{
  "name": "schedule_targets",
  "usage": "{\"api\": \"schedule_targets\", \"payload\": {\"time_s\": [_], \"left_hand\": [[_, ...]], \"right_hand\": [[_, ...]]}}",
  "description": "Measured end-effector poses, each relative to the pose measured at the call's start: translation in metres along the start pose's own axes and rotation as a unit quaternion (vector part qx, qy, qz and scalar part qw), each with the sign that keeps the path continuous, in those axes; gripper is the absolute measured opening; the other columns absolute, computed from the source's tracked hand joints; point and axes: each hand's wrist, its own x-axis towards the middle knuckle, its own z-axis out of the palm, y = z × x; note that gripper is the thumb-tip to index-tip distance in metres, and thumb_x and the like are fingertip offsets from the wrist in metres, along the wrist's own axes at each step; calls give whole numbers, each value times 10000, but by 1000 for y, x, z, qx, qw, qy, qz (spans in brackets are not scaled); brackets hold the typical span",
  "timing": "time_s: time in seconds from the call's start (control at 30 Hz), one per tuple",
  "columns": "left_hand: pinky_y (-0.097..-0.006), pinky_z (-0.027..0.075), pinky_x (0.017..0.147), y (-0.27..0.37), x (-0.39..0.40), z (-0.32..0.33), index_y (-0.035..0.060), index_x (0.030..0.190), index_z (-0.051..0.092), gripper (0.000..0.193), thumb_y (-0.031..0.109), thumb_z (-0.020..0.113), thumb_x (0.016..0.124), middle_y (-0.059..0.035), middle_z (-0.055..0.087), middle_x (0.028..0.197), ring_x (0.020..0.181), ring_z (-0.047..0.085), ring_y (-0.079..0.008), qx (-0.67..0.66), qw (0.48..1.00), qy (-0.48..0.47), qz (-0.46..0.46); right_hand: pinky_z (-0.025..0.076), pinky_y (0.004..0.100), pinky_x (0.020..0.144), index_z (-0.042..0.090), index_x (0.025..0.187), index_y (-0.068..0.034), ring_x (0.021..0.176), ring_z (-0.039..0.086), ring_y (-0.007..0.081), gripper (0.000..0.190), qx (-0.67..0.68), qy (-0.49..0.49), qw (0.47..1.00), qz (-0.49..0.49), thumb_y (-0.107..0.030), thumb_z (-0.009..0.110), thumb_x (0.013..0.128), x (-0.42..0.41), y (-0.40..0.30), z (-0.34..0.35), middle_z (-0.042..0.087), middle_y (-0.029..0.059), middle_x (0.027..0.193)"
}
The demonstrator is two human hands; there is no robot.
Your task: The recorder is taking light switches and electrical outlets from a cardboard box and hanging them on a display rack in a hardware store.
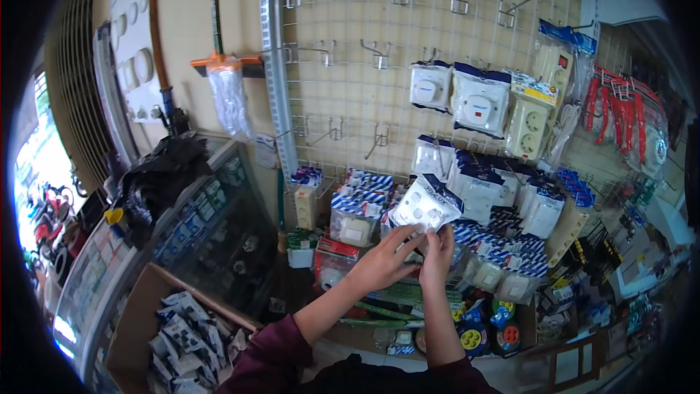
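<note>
My right hand point(438, 249) grips the lower edge of a plastic packet point(424, 205) with a dark printed header and a white multi-outlet wall socket inside. Beside it, the fingers of my left hand point(388, 257) also pinch the packet's bottom edge. The packet is tilted, its front facing up towards me. Just behind it hang packaged white switches or sockets point(478, 191) with dark headers. To the left of the packet are bags with blue-striped headers point(361, 197); more striped bags point(508, 251) hang to the right of my right hand.
A wire grid point(350, 98) carries metal hooks, several bare. At lower left stands a cardboard box point(131, 323) of loose packets, against a glass display case point(219, 224). A squeegee point(219, 63) hangs left; cable reels point(473, 339) sit low on the right.
</note>
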Motion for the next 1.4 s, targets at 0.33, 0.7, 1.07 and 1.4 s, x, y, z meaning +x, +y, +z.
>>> {"api": "schedule_targets", "payload": {"time_s": [0.33, 0.7, 1.07, 1.4], "left_hand": [[-325, 446, 782, -47, 34, 49, -23, 1163, 419, 544, 116, 688, 711, -154, 576, 989, 908, 571, -228, -255, 931, 118, -234], [-304, 398, 854, -90, 48, 86, -19, 1097, 389, 427, 43, 631, 750, -157, 539, 1018, 995, 522, -218, -358, 880, 89, -298], [-296, 399, 841, -174, 82, 128, 6, 1065, 384, 400, -38, 607, 735, -145, 535, 1039, 997, 520, -209, -325, 899, 135, -259], [-296, 422, 835, -235, 116, 180, 20, 1083, 377, 430, -14, 625, 733, -154, 543, 1031, 999, 530, -225, -313, 885, 151, -311]], "right_hand": [[397, 241, 790, 449, 1183, 48, 925, 524, 131, 357, -40, -13, 999, -10, -125, 471, 871, 52, 0, -47, 556, 104, 1069], [438, 233, 661, 510, 1132, 13, 763, 560, 130, 321, -351, -60, 929, -97, -92, 539, 830, 85, -7, -66, 597, 97, 891], [325, 460, 889, 505, 1101, -49, 1086, 354, 373, 374, -593, 49, 745, -303, -112, 577, 739, 101, -18, -83, 369, 186, 1191], [306, 475, 903, 483, 1136, -80, 1123, 332, 373, 398, -629, 46, 725, -275, -136, 587, 756, 101, -19, -83, 339, 182, 1220]]}}
